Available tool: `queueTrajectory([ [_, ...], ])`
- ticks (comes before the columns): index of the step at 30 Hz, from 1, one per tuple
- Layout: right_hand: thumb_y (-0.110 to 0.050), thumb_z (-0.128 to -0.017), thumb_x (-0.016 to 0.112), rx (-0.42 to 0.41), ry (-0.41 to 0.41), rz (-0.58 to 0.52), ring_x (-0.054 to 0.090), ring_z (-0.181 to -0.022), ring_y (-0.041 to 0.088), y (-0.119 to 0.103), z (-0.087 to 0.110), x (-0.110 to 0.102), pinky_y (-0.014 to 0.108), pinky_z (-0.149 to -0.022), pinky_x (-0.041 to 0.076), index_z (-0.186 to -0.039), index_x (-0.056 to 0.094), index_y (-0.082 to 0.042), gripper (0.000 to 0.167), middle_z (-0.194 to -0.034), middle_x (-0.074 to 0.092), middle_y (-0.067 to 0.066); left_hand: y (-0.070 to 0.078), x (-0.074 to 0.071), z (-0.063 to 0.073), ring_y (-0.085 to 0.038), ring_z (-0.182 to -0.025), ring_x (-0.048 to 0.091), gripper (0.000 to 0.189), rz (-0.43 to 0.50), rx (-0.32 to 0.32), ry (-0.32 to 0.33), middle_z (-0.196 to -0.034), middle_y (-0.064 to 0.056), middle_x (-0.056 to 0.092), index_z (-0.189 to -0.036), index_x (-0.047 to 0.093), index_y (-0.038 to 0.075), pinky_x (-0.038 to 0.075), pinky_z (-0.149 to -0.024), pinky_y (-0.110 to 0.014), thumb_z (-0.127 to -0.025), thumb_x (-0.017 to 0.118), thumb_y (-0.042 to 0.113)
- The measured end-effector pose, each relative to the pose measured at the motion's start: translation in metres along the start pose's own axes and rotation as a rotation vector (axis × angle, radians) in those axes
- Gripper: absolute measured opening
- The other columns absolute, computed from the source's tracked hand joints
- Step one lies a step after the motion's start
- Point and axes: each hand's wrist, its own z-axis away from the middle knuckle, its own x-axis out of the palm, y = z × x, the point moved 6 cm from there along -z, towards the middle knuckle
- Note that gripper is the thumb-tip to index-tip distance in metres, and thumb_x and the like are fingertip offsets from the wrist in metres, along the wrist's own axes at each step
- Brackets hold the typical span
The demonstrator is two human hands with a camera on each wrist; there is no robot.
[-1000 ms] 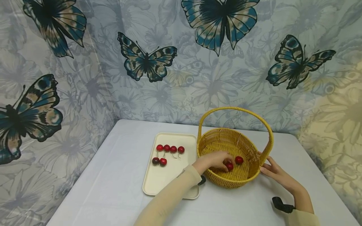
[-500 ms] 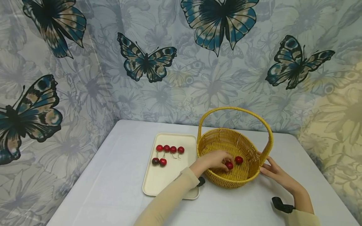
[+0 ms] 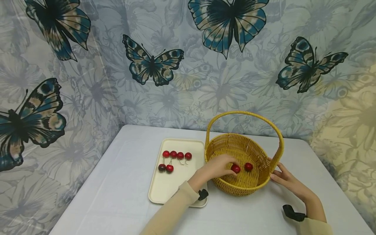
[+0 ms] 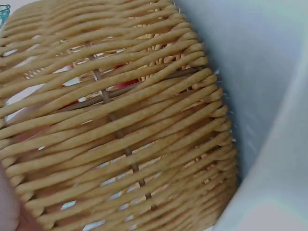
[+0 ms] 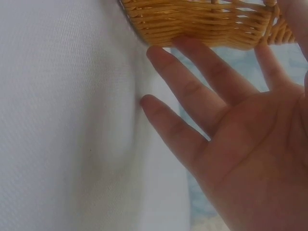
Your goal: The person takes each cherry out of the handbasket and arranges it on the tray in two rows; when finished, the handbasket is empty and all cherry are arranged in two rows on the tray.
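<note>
In the head view my left hand (image 3: pixel 221 167) reaches over the near left rim of a yellow wicker basket (image 3: pixel 241 192). Its thumb and fingers pinch a red cherry (image 3: pixel 235 168) inside. Another cherry (image 3: pixel 248 167) lies just to the right on the basket floor. Woven wall (image 4: pixel 120 120) fills most of the left wrist view, with a bit of red visible through the gaps. My right hand (image 3: pixel 289 182) is at the basket's right side, below the handle's end. The right wrist view shows its palm and outstretched fingers, fingertips (image 5: pixel 185 43) against the wicker.
A cream tray (image 3: pixel 173 192) sits left of the basket on the white table (image 3: pixel 117 182). Several stemmed cherries (image 3: pixel 180 156) lie in two rows on its far part. The left forearm crosses the tray's near right corner. A tall handle (image 3: pixel 246 113) arches over the basket.
My left hand has drawn slightly left and back with the cherry between its fingers, so more of the cherry shows. The right hand and basket have stayed in place.
</note>
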Motion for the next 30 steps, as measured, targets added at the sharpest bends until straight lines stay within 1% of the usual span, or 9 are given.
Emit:
queueTrajectory([
  [10, -0.016, -0.099, 0.044, -0.009, 0.005, 0.024, 0.037, -0.111, -0.018, -0.001, 0.000, -0.002, 0.049, -0.089, 0.043, -0.150, 0.004, -0.015, 0.065, -0.144, 0.024, 0.033, 0.009, -0.015, 0.021, -0.005, -0.107, 0.053, 0.036, -0.086, 0.070, 0.148, -0.111, 0.011, 0.062, -0.115, 0.064, 0.024, 0.040, -0.095, -0.017, -0.084, 0.065, 0.040],
  [15, -0.016, -0.099, 0.045, -0.007, 0.009, 0.021, 0.038, -0.109, -0.019, 0.000, 0.000, -0.001, 0.061, -0.090, 0.039, -0.149, 0.006, -0.014, 0.063, -0.144, 0.024, 0.033, 0.012, -0.019, 0.031, -0.005, -0.107, 0.052, 0.035, -0.122, 0.085, 0.179, -0.110, 0.011, 0.061, -0.116, 0.063, 0.027, 0.039, -0.096, -0.018, -0.085, 0.062, 0.043],
  [17, -0.016, -0.099, 0.045, -0.008, 0.011, 0.021, 0.038, -0.109, -0.019, 0.000, 0.000, -0.001, 0.061, -0.090, 0.039, -0.149, 0.007, -0.014, 0.063, -0.144, 0.024, 0.033, 0.014, -0.021, 0.035, -0.005, -0.107, 0.052, 0.034, -0.134, 0.094, 0.189, -0.111, 0.011, 0.060, -0.117, 0.063, 0.027, 0.039, -0.096, -0.018, -0.086, 0.063, 0.041],
  [19, -0.016, -0.099, 0.045, -0.013, 0.010, 0.019, 0.038, -0.110, -0.018, 0.000, 0.000, -0.001, 0.052, -0.090, 0.044, -0.149, 0.007, -0.014, 0.063, -0.144, 0.023, 0.034, 0.015, -0.023, 0.039, -0.006, -0.106, 0.053, 0.033, -0.145, 0.101, 0.199, -0.110, 0.010, 0.061, -0.116, 0.063, 0.026, 0.039, -0.095, -0.018, -0.086, 0.063, 0.039],
  [21, -0.015, -0.098, 0.045, -0.019, 0.006, 0.007, 0.039, -0.110, -0.018, 0.000, 0.000, -0.002, 0.035, -0.088, 0.047, -0.149, 0.007, -0.013, 0.063, -0.144, 0.023, 0.034, 0.016, -0.024, 0.043, -0.007, -0.107, 0.052, 0.032, -0.148, 0.095, 0.206, -0.111, 0.010, 0.060, -0.116, 0.063, 0.026, 0.040, -0.095, -0.019, -0.085, 0.065, 0.037],
  [23, -0.015, -0.098, 0.045, -0.024, 0.001, -0.009, 0.039, -0.110, -0.018, 0.000, 0.000, -0.002, 0.019, -0.083, 0.045, -0.149, 0.007, -0.012, 0.063, -0.144, 0.022, 0.035, 0.014, -0.026, 0.046, -0.007, -0.106, 0.052, 0.031, -0.149, 0.085, 0.215, -0.112, 0.010, 0.060, -0.115, 0.064, 0.026, 0.040, -0.093, -0.021, -0.085, 0.067, 0.035],
  [25, -0.014, -0.098, 0.045, -0.020, 0.001, -0.020, 0.040, -0.110, -0.017, 0.000, 0.000, -0.002, 0.013, -0.080, 0.042, -0.149, 0.007, -0.012, 0.063, -0.144, 0.022, 0.035, 0.012, -0.027, 0.050, -0.008, -0.106, 0.052, 0.031, -0.146, 0.078, 0.224, -0.112, 0.010, 0.061, -0.113, 0.064, 0.026, 0.041, -0.093, -0.022, -0.084, 0.069, 0.032],
  [27, -0.016, -0.098, 0.045, -0.011, 0.004, -0.012, 0.039, -0.109, -0.018, 0.001, 0.001, -0.002, 0.022, -0.085, 0.045, -0.149, 0.007, -0.012, 0.063, -0.144, 0.023, 0.035, 0.009, -0.028, 0.053, -0.008, -0.105, 0.053, 0.030, -0.126, 0.073, 0.232, -0.112, 0.009, 0.061, -0.112, 0.065, 0.025, 0.041, -0.091, -0.022, -0.082, 0.071, 0.029],
  [30, -0.018, -0.098, 0.045, 0.008, 0.011, 0.000, 0.037, -0.108, -0.020, 0.002, 0.001, -0.002, 0.048, -0.092, 0.045, -0.149, 0.006, -0.013, 0.064, -0.143, 0.025, 0.034, 0.005, -0.030, 0.057, -0.006, -0.103, 0.055, 0.031, -0.077, 0.071, 0.239, -0.110, 0.008, 0.060, -0.111, 0.065, 0.023, 0.042, -0.090, -0.017, -0.081, 0.072, 0.025],
])
